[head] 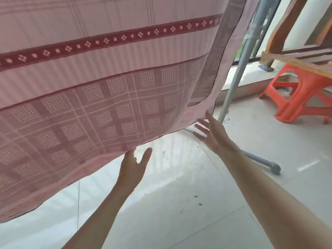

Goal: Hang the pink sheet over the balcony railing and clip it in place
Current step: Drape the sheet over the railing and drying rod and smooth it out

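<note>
The pink sheet (pixel 111 83) hangs from above and fills the upper left of the view, with a dark red patterned band and a checked lower border. Its bottom edge sags just above the floor. My left hand (pixel 133 168) reaches up under that bottom edge, fingers spread, fingertips touching or nearly touching the hem. My right hand (pixel 213 133) is held open just below the sheet's lower right corner, fingers apart, holding nothing. Whatever the sheet hangs from is out of view at the top.
A grey metal stand pole (pixel 233 83) slants behind the sheet's right edge, with a foot tube (pixel 260 159) lying on the tiled floor. An orange plastic stool (pixel 301 97) stands at right under wooden boards (pixel 296 58). The dark balcony railing (pixel 262 29) shows at top right.
</note>
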Available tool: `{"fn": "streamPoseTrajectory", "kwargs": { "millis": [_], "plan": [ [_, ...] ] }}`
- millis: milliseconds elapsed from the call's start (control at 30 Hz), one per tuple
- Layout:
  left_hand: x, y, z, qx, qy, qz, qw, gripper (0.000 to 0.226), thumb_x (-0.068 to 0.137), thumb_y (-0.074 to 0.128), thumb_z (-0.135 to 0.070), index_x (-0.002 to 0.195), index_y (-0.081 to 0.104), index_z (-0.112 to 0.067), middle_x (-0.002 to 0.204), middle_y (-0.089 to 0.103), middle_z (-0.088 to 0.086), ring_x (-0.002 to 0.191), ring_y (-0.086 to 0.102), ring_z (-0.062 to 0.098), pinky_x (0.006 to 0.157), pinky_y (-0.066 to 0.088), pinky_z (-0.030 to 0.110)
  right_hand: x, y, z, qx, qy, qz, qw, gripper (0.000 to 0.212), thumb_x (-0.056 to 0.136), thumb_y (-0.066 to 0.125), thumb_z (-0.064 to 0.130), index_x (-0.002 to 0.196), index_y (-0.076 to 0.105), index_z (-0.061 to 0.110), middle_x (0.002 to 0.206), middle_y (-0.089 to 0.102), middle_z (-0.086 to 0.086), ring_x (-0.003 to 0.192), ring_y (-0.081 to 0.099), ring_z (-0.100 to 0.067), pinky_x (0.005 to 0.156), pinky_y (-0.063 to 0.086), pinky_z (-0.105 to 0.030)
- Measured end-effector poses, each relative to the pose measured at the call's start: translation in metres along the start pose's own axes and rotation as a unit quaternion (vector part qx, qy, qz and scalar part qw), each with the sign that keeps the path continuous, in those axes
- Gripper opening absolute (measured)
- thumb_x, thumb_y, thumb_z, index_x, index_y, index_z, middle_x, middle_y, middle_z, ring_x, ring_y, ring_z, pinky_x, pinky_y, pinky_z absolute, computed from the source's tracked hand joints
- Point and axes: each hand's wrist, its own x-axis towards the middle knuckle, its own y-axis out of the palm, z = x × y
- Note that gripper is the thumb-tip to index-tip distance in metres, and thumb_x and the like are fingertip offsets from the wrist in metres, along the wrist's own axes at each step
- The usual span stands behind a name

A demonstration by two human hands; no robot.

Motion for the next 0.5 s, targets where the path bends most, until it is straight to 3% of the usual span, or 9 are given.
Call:
{"fn": "streamPoseTrajectory", "kwargs": {
  "millis": [67,133,233,333,400,500],
  "plan": [
    [0.011,0.007,-0.014,-0.12,-0.054,-0.036,0.991,0.032,0.088,0.056,-0.037,0.117,0.052,-0.026,0.125,0.053,-0.009,0.118,0.047,0.006,0.094,0.035,0.022,0.024,-0.001,0.021,0.041,-0.012,0.024,0.999,0.054,0.09,0.052,0.045,0.134,0.04,0.016,0.13,0.048,-0.003,0.119,0.049,-0.021,0.088,0.048,-0.039],
    [0.022,0.013,-0.028,-0.284,-0.1,-0.055,0.952,0.018,0.089,0.057,-0.027,0.107,0.057,-0.024,0.121,0.057,-0.008,0.114,0.051,0.006,0.097,0.04,0.032,0.042,0.0,0.035,0.036,-0.012,0.037,0.999,0.055,0.087,0.056,0.045,0.133,0.041,0.017,0.13,0.048,0.0,0.119,0.047,-0.019,0.087,0.046,-0.038],
    [0.038,0.017,-0.049,-0.502,-0.19,-0.072,0.841,0.007,0.089,0.057,-0.016,0.094,0.06,-0.019,0.112,0.058,-0.004,0.11,0.051,0.011,0.096,0.042,0.038,0.051,0.007,0.047,0.0,-0.002,0.052,0.999,0.037,0.088,0.06,0.036,0.118,0.054,0.016,0.116,0.057,0.0,0.109,0.053,-0.016,0.089,0.045,-0.038],
    [0.045,0.016,-0.07,-0.603,-0.232,-0.113,0.755,0.014,0.09,0.051,-0.006,0.084,0.058,-0.016,0.091,0.055,-0.003,0.096,0.054,0.012,0.093,0.044,0.035,0.047,0.014,0.06,-0.01,0.006,0.052,0.999,0.003,0.09,0.058,0.017,0.089,0.058,0.013,0.09,0.06,-0.002,0.088,0.055,-0.017,0.093,0.047,-0.037],
    [0.045,0.012,-0.079,-0.613,-0.263,-0.135,0.732,0.015,0.09,0.048,-0.001,0.086,0.055,-0.014,0.084,0.052,-0.001,0.085,0.053,0.011,0.086,0.045,0.031,0.042,0.017,0.066,-0.017,0.016,0.03,0.999,0.003,0.09,0.056,0.012,0.087,0.057,0.011,0.085,0.058,-0.005,0.085,0.054,-0.017,0.087,0.049,-0.032],
    [0.037,0.01,-0.082,-0.576,-0.294,-0.127,0.752,0.022,0.086,0.051,0.004,0.099,0.053,-0.014,0.082,0.055,0.0,0.084,0.054,0.013,0.073,0.046,0.028,0.035,0.015,0.069,-0.007,0.024,-0.036,0.999,0.004,0.09,0.056,0.01,0.087,0.059,0.011,0.083,0.06,-0.003,0.084,0.057,-0.016,0.077,0.049,-0.027]
  ]
}}
